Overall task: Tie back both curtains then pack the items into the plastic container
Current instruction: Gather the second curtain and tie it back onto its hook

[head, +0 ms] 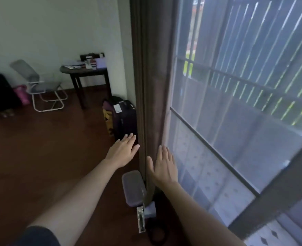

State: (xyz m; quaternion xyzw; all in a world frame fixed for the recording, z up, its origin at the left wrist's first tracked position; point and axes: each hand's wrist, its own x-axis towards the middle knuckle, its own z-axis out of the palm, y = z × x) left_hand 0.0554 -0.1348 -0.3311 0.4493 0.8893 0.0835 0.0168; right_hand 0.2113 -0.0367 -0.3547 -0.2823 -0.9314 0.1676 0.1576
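Both hands are spread flat with fingers extended and nothing in them: the left hand (124, 150) hovers just left of the gathered brown fabric curtain (151, 107), the right hand (164, 166) just right of it, against the sheer white inner curtain (208, 157) that covers the barred window (244, 77). Whether either palm touches the cloth, I cannot tell. The brown curtain hangs bunched into a narrow column beside the window frame, but I see no tie-back around it, so I judge the tying has yet to begin on this one; a second curtain is out of sight. No plastic container shows. Far left, the dark round wooden table (83, 71) carries a clutter of small things, possibly the items to pack, so that stage looks untouched. A dark purple suitcase (123, 118) stands beyond the hands.
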